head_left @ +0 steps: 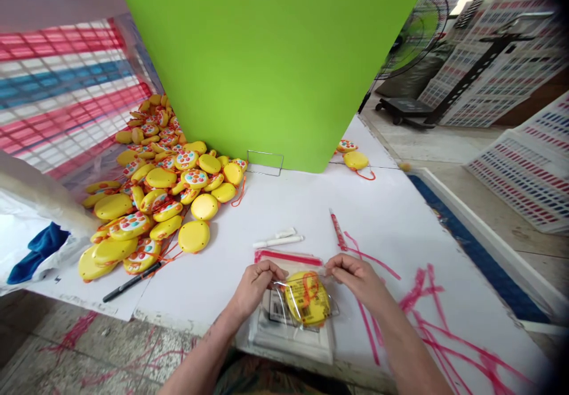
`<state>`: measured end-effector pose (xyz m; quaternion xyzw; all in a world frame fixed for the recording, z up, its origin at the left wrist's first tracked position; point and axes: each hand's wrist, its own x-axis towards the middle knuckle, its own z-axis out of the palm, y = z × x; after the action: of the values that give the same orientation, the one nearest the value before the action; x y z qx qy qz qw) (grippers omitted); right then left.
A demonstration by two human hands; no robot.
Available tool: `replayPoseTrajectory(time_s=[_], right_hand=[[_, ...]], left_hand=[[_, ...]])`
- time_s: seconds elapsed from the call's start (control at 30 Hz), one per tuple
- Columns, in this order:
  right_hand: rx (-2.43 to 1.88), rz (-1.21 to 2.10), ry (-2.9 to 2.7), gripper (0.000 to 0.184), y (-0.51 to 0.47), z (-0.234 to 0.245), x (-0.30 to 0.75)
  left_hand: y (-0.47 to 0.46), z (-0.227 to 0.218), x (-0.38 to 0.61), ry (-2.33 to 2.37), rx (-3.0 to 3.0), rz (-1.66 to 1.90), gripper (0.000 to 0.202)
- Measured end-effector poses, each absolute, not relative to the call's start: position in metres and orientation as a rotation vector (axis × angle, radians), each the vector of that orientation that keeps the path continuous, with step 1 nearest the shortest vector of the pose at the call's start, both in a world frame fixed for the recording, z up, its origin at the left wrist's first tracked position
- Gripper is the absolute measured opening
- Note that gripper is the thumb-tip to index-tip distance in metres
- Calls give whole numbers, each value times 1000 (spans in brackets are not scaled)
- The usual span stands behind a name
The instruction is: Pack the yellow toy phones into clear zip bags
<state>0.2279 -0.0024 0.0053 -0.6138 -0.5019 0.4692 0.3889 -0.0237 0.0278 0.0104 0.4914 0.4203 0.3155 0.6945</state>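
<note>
Left hand (255, 287) and right hand (359, 275) pinch a clear bag (306, 318) at six o'clock, one yellow toy (303, 295) already inside, while the toy pile (160, 178) at ten o'clock lies unbagged.

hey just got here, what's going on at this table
A person is handling a clear bag with a yellow toy in it, the left hand and the right hand each pinching an upper side of it. Whether the bag is sealed can't be told from here. It sits over a stack of flat bags. To the left lies a big pile of loose yellow toys, and pink strips are scattered to the right.
</note>
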Motion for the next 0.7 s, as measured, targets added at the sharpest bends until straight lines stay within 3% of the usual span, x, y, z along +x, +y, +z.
replayPoseTrajectory(time_s=[0.2,0.5,0.7], right_hand=[[-1488,1227,-1220,33,-6,13,229],[-1480,1241,-1306,28,-1,6,211],[-1624,1010,-1203,31,2,18,247]], left_hand=[[29,13,-26,934,1220,678,24],[27,-9,-21,909,1120,722,18],[26,-3,-18,970,1151,698,28]])
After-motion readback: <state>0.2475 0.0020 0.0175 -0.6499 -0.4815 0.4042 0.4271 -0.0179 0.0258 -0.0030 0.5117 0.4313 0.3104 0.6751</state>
